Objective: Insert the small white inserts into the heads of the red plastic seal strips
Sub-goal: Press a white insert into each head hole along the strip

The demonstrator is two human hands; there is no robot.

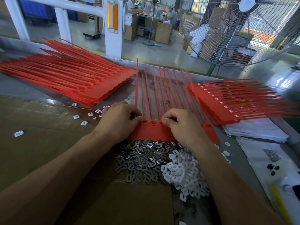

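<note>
1. Head view: a grey, shiny table [24, 88] carries the things, with a flat brown cardboard sheet [40, 143] over its near left part.
2. A row of red strips [152, 132] lies in the middle, heads near the person, tails pointing away.
3. The left hand [120, 120] sits on the left end of the row, fingers curled at a strip head. Whether it pinches anything, I cannot tell.
4. The right hand [180, 124] sits on the right part of the row, fingertips bent down onto a head. What is under them is hidden.
5. The two hands are apart, with two strip heads showing between them.
6. A heap of white inserts [183, 174] lies just below the row, beside a heap of grey metal clips [139, 161].
7. A few loose inserts [84, 123] lie on the cardboard to the left.
8. A red pile [68, 78] lies far left, and another red pile [235, 103] with white dots lies right.
9. White papers [259, 132] lie at the right edge.
10. Behind the table is a big fan [240, 30], white posts [112, 26], boxes and a shiny floor.
</note>
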